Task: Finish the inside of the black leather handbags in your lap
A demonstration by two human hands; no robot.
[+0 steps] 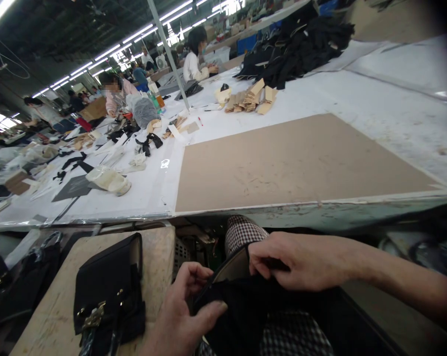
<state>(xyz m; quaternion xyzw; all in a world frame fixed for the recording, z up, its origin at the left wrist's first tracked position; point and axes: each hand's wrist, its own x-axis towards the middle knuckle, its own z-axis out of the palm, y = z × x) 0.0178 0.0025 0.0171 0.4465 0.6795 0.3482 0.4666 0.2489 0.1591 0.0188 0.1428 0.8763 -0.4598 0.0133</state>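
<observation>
- The black piece [241, 301] is on the near side of the brown sheet [282, 163], below the worktop [145, 198] edge, over checked cloth [297, 331]; the lap probably serves as a soft support, keeping its rim near both hands.
- The left hand [186, 309] is at the rim's left end, thumb and forefinger apart with the edge between them, apparently to steady it; how firmly they press, I cannot tell.
- The right hand [308, 262] reaches in from the right, its bent fingers [258, 259] clamped on the upper rim, seemingly to keep the pale lining [232, 267] exposed.
- The black bag [106, 287] with metal fittings rests on a low board [158, 247], nearer than the brown sheet and to its left, probably parked within easy reach.
- Beyond the brown sheet are tan pieces [249, 99] and a heap of black cloth [301, 49], perhaps grouped by kind; two people sit farther off to its left.
- Relative to the fingers, the black piece lies between the two hands, touching both, its dark body hanging below the fingertips and its rim running up from left to right.
</observation>
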